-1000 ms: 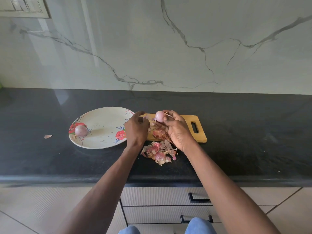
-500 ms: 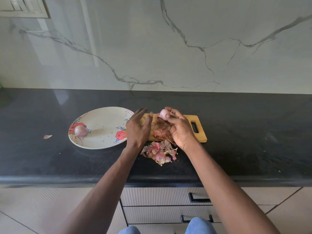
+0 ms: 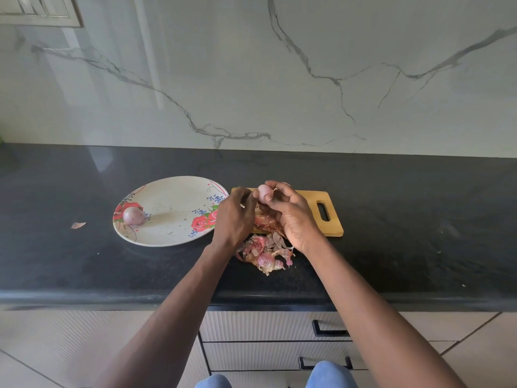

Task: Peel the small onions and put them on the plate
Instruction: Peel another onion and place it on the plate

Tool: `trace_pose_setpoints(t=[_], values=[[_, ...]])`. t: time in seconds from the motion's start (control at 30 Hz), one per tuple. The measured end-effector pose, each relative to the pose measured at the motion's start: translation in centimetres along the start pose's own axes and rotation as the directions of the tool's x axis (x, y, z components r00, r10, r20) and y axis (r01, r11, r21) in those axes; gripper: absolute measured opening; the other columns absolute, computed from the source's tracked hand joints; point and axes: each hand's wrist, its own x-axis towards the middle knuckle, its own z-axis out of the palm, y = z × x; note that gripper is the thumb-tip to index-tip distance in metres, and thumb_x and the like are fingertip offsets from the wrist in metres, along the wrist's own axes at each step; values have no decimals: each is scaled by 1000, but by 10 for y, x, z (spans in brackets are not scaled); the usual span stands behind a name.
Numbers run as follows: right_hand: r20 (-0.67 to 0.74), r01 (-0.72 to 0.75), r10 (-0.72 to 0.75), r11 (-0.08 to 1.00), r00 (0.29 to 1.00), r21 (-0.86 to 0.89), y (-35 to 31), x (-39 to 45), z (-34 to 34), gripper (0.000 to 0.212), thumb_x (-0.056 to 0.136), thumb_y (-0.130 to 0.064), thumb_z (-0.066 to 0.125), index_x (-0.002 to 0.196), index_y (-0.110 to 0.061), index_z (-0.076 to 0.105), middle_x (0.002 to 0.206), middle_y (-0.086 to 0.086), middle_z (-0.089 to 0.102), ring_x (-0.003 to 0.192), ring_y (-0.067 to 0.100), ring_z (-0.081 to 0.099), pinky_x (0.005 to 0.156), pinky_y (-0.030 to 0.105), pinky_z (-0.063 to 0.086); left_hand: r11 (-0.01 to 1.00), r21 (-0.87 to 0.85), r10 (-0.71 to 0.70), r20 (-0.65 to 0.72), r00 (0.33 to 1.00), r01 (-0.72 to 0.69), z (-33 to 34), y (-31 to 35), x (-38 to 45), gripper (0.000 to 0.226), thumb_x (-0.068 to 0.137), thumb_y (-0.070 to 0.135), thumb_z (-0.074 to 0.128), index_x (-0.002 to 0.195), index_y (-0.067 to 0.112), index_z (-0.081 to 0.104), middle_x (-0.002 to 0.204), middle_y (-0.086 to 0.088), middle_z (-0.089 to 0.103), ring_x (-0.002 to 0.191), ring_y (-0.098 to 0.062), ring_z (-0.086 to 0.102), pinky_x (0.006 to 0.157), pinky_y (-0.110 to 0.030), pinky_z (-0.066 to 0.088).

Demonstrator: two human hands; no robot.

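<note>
A small pale pink onion [image 3: 263,192] is held above the left end of the wooden cutting board [image 3: 333,217]. My right hand [image 3: 292,217] grips it with fingers curled round it. My left hand [image 3: 234,217] meets it from the left, fingertips pinching at its side. A flowered white plate [image 3: 167,217] lies left of the board, with one peeled onion [image 3: 133,215] on its left part. Pink onion skins [image 3: 264,253] are piled below my hands, partly on the board.
The black counter runs the full width, its front edge near my forearms. A loose scrap of skin [image 3: 78,225] lies left of the plate. Drawers with dark handles [image 3: 330,329] sit below the counter. A marble wall stands behind.
My left hand, spread open half a second ago, has closed in on the onion again. My right hand has kept the onion in about the same place.
</note>
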Motion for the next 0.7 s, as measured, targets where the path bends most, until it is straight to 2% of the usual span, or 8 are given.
trace_pose_setpoints(t=[0.1, 0.2, 0.3, 0.37, 0.47, 0.53, 0.6, 0.7], values=[[-2, 4, -5, 999, 1000, -50, 4, 2, 0, 34, 83, 3, 75, 111, -16, 71, 122, 19, 69, 115, 33, 67, 97, 45, 55, 999, -4, -33, 0, 999, 33, 1, 0, 0, 20, 106, 25, 50, 94, 11, 57, 87, -5, 64, 70, -13, 56, 57, -21, 34], [-23, 14, -17, 991, 1000, -132, 8, 2, 1, 33, 82, -3, 79, 109, -20, 71, 112, 13, 74, 112, 33, 68, 99, 52, 53, 999, 29, -38, 0, 999, 38, 0, 4, -2, 19, 105, 21, 48, 91, 10, 53, 82, -5, 61, 66, -10, 51, 54, -21, 30], [-31, -15, 11, 994, 999, -104, 7, 3, 4, 27, 87, -1, 73, 110, -14, 68, 113, 16, 73, 112, 35, 68, 99, 49, 54, 999, 16, -35, -27, 999, 35, -1, 6, -3, 16, 103, 16, 49, 89, 11, 52, 76, 1, 57, 63, -10, 49, 53, -19, 29], [-31, -62, 62, 998, 998, 1, 3, 3, 6, 23, 92, 0, 66, 114, -4, 63, 117, 22, 69, 110, 38, 67, 91, 41, 59, 997, -34, -72, -69, 995, 69, -2, 3, -1, 14, 102, 15, 49, 89, 10, 55, 75, 0, 59, 63, -14, 53, 54, -25, 37], [-7, -105, 107, 983, 994, 147, -1, 2, 5, 18, 95, 5, 59, 113, 4, 58, 116, 28, 64, 101, 38, 67, 79, 32, 62, 987, -112, -129, -117, 985, 115, -2, -1, 2, 14, 100, 19, 50, 98, 12, 62, 86, -4, 69, 76, -23, 67, 66, -41, 56], [-10, -84, 85, 992, 996, 91, 1, 3, 3, 17, 92, 6, 62, 107, -2, 63, 114, 25, 65, 100, 36, 67, 83, 36, 61, 990, -95, -118, -117, 986, 107, -2, 3, 1, 14, 99, 12, 55, 108, 9, 65, 99, -2, 71, 89, -20, 68, 77, -33, 55], [-32, -49, 49, 999, 998, 8, 4, 5, 1, 24, 85, 6, 67, 99, -12, 71, 119, 24, 66, 104, 40, 67, 92, 46, 57, 995, -72, -84, -127, 988, 75, -3, 7, -1, 24, 95, 6, 60, 118, 8, 65, 109, 4, 66, 97, -14, 63, 82, -24, 50], [-90, -15, 8, 996, 996, -83, 5, 6, 0, 32, 79, 5, 70, 94, -23, 78, 124, 19, 66, 110, 41, 67, 96, 49, 56, 998, -9, -67, -156, 986, 66, -4, 1, 1, 19, 95, 15, 66, 107, 2, 73, 119, -6, 66, 102, -21, 64, 85, -32, 55]])
